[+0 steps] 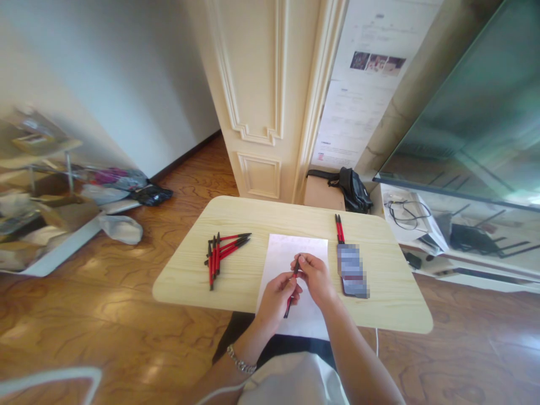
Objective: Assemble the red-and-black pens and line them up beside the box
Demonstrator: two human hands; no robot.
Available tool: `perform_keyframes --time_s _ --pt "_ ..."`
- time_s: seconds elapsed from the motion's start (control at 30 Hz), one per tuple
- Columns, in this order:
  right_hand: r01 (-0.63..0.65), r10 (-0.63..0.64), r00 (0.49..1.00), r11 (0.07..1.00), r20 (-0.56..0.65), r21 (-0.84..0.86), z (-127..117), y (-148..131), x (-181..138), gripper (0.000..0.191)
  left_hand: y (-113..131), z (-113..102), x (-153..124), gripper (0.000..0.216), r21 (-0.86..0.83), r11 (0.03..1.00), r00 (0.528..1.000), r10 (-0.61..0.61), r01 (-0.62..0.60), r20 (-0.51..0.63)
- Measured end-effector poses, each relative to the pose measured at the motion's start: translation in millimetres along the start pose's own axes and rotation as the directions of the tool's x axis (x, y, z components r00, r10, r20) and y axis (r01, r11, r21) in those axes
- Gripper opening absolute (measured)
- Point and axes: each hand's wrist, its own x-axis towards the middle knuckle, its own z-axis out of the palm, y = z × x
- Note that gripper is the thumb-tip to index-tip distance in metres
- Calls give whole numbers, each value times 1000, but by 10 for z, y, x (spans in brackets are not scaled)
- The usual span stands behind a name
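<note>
Both hands meet over a white sheet of paper [304, 320] on the small table. A red and black pen [288, 307] is held between them, slanting with its lower end toward me. My left hand [276, 295] is closed around the pen's middle, and its wrist wears a chain bracelet. The fingers of my right hand [315, 277] pinch the upper black end. To the left lies a loose group of several similar red and black pens [217, 256]. Two more pens [340, 229] lie at the right, against the top of a phone [353, 275] whose screen is blurred out.
The light wooden table [392, 292] has rounded corners. A cream door [253, 84] stands behind it. At the back right are a black bag [354, 188] and a white cabinet [415, 216] with cables. Boxes and plastic bags [120, 228] lie on the floor at left.
</note>
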Motion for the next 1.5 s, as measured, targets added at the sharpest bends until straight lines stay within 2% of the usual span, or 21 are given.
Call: perform_keyframes --time_s 0.1,0.27,0.4,0.47,0.63,0.7,0.8,0.9,1.0,1.1,1.23,1.4,1.5 --pt "-19 19 1000 1000 -6 -16 -8 -8 -3 36 -14 -7 -4 40 -21 1000 1000 0 0 5" --pt "62 -76 994 984 -79 -165 -10 -15 37 29 -5 7 8 41 -33 999 1000 5 -4 8" --pt "19 -18 1000 998 14 -68 -21 -18 23 35 -13 18 7 41 -17 1000 1000 19 -19 -16" --pt "-13 14 1000 999 20 -38 -12 -22 10 38 -25 14 6 40 -11 1000 1000 20 -20 -19" --pt "40 -56 991 991 -124 -127 39 -32 1 29 -45 -7 20 38 -29 999 1000 27 -28 -8" --pt "42 -54 993 993 -103 -114 40 -42 -1 27 -47 -11 28 36 -33 999 999 32 -32 -3" --pt "1 -1 1000 998 -5 -58 14 -62 -1 31 -49 -14 33 34 -34 998 999 45 -45 4" --pt "-5 3 1000 996 -23 -84 -9 -61 11 35 -52 -14 34 32 -38 997 998 61 -60 4" --pt "36 -48 996 989 -80 -142 -12 -33 21 30 -60 -14 34 31 -41 997 998 66 -65 6" --pt "23 -26 999 995 -34 -96 -8 -11 11 28 -73 -20 34 30 -55 996 998 68 -68 3" --pt "-24 25 999 999 43 -23 11 -32 -15 36 -81 -39 29 30 -60 995 997 78 -78 -13" --pt "22 -34 996 989 -77 -144 62 -27 -14 35 -66 -62 6 33 -46 995 996 87 -88 -29" --pt "38 -50 996 987 -73 -157 73 15 -24 29 -64 -87 -12 32 -43 995 996 83 -85 -41"
